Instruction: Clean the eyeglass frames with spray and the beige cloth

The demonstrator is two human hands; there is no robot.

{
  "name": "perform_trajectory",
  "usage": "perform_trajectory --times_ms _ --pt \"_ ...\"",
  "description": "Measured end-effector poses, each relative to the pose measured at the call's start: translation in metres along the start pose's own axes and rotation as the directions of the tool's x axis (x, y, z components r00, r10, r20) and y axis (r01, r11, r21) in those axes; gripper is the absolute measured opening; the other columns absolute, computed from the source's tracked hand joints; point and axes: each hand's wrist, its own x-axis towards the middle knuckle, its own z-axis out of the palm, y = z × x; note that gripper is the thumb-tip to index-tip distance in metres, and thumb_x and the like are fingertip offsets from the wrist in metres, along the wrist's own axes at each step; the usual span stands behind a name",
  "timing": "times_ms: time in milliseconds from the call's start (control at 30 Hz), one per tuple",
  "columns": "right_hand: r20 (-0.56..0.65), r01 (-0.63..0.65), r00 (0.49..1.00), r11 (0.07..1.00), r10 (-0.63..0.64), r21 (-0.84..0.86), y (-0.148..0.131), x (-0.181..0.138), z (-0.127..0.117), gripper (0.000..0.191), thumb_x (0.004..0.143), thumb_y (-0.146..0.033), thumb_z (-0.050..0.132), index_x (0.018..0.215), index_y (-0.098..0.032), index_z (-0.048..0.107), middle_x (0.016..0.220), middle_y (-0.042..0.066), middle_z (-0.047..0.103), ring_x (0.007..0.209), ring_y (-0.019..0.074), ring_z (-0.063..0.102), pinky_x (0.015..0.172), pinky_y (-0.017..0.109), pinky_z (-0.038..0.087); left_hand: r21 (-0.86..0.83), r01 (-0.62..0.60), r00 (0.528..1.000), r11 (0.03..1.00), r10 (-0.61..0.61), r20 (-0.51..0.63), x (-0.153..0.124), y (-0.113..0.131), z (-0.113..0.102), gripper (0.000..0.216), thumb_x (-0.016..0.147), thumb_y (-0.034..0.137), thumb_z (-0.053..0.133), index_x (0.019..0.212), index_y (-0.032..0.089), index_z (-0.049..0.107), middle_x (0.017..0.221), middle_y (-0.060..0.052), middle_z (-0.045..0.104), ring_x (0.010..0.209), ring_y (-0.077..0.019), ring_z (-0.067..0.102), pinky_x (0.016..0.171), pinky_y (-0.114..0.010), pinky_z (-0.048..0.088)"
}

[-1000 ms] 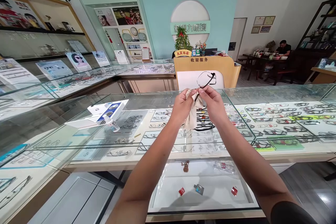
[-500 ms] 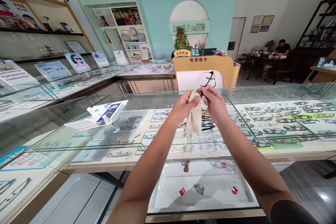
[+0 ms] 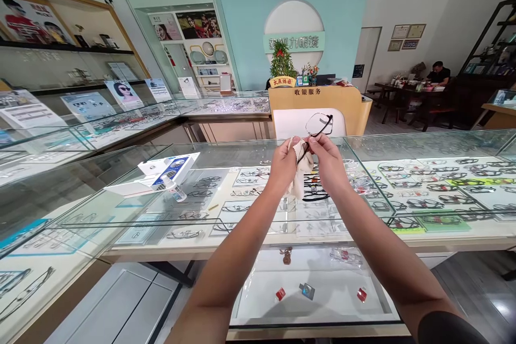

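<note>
I hold a pair of black-rimmed glasses (image 3: 319,123) up in front of me over a glass display counter (image 3: 226,209). My right hand (image 3: 328,161) is closed on the glasses at their lower edge. My left hand (image 3: 283,164) pinches a beige cleaning cloth (image 3: 299,177) against one lens, and the cloth hangs down between both hands. The other lens sticks up above my fingers.
A white and blue box (image 3: 161,172) and a small spray bottle (image 3: 174,188) lie on the counter top at the left. Several frames lie inside the case. A wooden cashier desk (image 3: 322,105) stands behind. A person (image 3: 439,74) sits at a table far right.
My left hand has rubbed the cloth across the lens, bunching it up and then drawing it back left. The glasses have stayed at about the same height.
</note>
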Motion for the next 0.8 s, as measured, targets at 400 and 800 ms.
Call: perform_trajectory --times_ms 400,800 --pt "0.006 -0.116 0.993 0.993 0.116 0.017 -0.007 0.012 -0.017 0.033 0.072 -0.052 0.09 0.074 -0.026 0.069 0.081 -0.001 0.067 0.073 0.0153 0.054 0.067 0.029 0.044 -0.069 0.149 0.942 0.987 -0.12 0.313 -0.001 0.011 -0.01 0.053 0.073 0.054 0.096 0.103 0.017 0.072 0.083 -0.001 0.07 0.071 -0.0129 0.061 0.067 -0.024 0.048" --pt "0.117 -0.042 0.992 0.998 0.048 -0.057 -0.013 0.005 -0.011 0.038 0.075 -0.058 0.09 0.073 -0.026 0.069 0.092 0.002 0.073 0.086 0.0181 0.06 0.084 0.032 0.051 -0.094 0.094 0.995 0.991 -0.09 0.049 0.005 -0.002 -0.009 0.043 0.082 0.064 0.083 0.085 0.022 0.073 0.064 0.001 0.063 0.06 -0.0161 0.062 0.058 -0.028 0.046"
